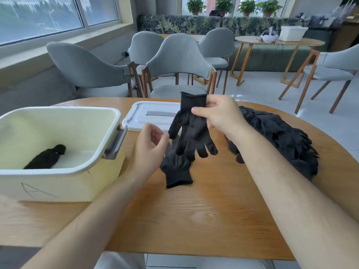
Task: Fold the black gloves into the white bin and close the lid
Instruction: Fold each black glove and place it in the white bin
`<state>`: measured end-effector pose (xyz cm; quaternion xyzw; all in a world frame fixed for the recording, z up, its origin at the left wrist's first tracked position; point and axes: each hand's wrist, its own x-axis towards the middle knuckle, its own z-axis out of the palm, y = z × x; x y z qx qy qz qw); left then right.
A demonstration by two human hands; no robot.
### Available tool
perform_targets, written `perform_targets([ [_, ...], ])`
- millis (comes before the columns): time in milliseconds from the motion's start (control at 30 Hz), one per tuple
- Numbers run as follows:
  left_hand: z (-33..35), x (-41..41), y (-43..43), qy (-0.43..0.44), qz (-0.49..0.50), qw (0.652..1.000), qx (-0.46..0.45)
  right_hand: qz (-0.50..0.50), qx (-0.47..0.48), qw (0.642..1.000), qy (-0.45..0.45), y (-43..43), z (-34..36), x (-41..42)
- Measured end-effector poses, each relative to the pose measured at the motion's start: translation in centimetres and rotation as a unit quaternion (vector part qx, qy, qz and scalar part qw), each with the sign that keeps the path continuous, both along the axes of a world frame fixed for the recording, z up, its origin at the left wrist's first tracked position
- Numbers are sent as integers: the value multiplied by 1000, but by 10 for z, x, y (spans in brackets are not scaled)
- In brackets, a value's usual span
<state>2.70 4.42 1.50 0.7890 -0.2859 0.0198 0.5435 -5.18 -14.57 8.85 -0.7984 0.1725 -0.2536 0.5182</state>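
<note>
One view only, taken from head height and tilted forward and down. Both forearms are framed from the bottom edge up; the left hand and right hand, a black glove pinched in the right fingers, are caught close, mid-frame. Beyond the fingertips, chairs and windows are taken in, bent by the wide lens.

Wooden table, grey chairs, leaf-print sofa, potted plants
</note>
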Motion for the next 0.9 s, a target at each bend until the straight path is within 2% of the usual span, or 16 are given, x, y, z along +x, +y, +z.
perform_targets([
  [67, -21, 5, 10, -63, -21, 993, 99, -16, -1, 1000, 7, 0, 9, 6],
  [133, -38, 15, 16, -147, -44, 970, 187, -18, 0, 999, -42, 4, 18, 11],
  [200, -46, 19, 19, -176, -57, 956, 228, -10, -21, 996, -90, 11, 15, 10],
  [267, -46, 18, 21, -165, -62, 956, 234, 3, -85, 993, -78, 20, -6, 4],
  [367, -45, 17, 23, -154, -77, 957, 232, 57, -173, 983, 18, 34, -63, -18],
  [467, -45, 11, 26, -155, -89, 954, 239, 96, -303, 942, 107, 44, -112, -36],
  [533, -45, 5, 31, -159, -101, 952, 241, 65, -392, 915, 63, 45, -123, -43],
  [600, -45, -1, 38, -161, -108, 949, 249, 46, -426, 903, -17, 43, -126, -44],
  [667, -47, -3, 49, -142, -124, 951, 245, 54, -433, 898, -53, 44, -129, -45],
  [767, -47, -4, 62, -106, -169, 951, 236, 81, -430, 898, -56, 48, -131, -46],
  [900, -48, -1, 59, -129, -163, 949, 235, 125, -419, 896, -72, 46, -126, -49],
])
